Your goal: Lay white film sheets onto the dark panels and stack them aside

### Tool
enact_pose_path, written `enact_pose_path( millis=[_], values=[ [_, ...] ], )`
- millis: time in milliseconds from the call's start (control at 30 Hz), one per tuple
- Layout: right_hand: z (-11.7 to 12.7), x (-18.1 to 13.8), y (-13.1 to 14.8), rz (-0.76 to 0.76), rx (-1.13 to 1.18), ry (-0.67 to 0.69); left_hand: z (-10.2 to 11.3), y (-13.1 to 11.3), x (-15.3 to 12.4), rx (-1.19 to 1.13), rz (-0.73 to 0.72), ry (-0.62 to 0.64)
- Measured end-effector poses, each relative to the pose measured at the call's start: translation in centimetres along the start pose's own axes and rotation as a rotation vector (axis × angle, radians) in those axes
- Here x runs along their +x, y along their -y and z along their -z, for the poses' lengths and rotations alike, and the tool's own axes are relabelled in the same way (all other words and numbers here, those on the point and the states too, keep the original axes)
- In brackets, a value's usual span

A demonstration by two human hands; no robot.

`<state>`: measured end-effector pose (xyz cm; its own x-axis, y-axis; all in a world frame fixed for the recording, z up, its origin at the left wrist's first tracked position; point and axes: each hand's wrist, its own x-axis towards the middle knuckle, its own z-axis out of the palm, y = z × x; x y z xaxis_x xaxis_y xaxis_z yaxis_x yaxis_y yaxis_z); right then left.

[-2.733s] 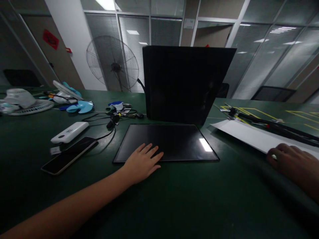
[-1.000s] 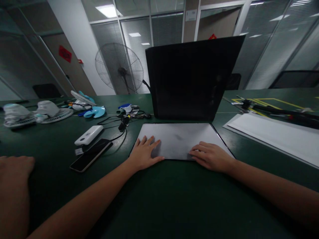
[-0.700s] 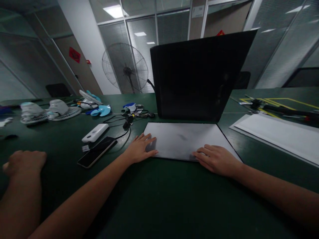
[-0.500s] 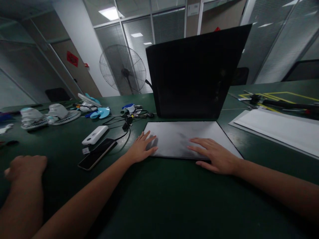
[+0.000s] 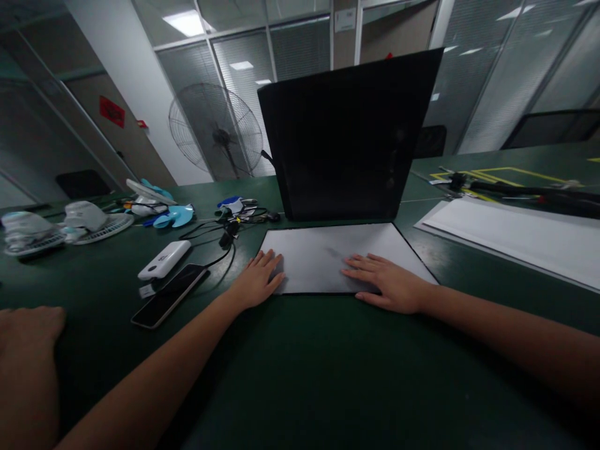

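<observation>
A white sheet or thin panel with a dark edge (image 5: 319, 244) lies flat on the green table. My left hand (image 5: 257, 280) rests palm down at its front left corner, fingers spread over the white surface. Farther right, my right hand (image 5: 387, 281) is also palm down, fingers stretched across the front right part and the thumb over the near edge. Neither hand grips anything. Behind the sheet a large black panel (image 5: 347, 144) stands upright, leaning slightly. A faint grey smudge or shadow shows on the white between my hands.
Left of my hand are a phone (image 5: 171, 297) with a cable and a white power bank (image 5: 165, 260). Small fans (image 5: 89, 220) and tangled cables (image 5: 253, 214) lie behind. White sheets (image 5: 515, 234) lie at the right. Another person's hand (image 5: 30, 331) is at the left edge.
The whole view has swung a little to the right, so things appear farther left. My right hand's fingers look flatter on the white surface than before.
</observation>
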<state>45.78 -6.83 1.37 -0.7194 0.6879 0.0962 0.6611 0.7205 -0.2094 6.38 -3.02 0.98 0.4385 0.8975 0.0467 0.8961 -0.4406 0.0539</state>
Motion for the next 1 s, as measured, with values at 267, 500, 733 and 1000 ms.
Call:
enact_pose_path(
  millis=[267,500,733,1000],
  values=[
    [-0.13,0.12,0.13,0.012,0.01,-0.033,0.31,0.03,-0.26,-0.011,0.0,0.001],
    [-0.12,0.29,0.39,-0.003,0.002,-0.02,0.06,0.27,-0.24,-0.015,0.005,0.009],
    [-0.14,0.24,0.35,0.004,-0.001,-0.021,0.26,0.0,-0.52,-0.003,0.002,-0.002],
    [-0.1,0.29,0.56,0.0,-0.015,-0.014,0.27,0.17,-0.66,-0.026,0.003,-0.01]
  ],
)
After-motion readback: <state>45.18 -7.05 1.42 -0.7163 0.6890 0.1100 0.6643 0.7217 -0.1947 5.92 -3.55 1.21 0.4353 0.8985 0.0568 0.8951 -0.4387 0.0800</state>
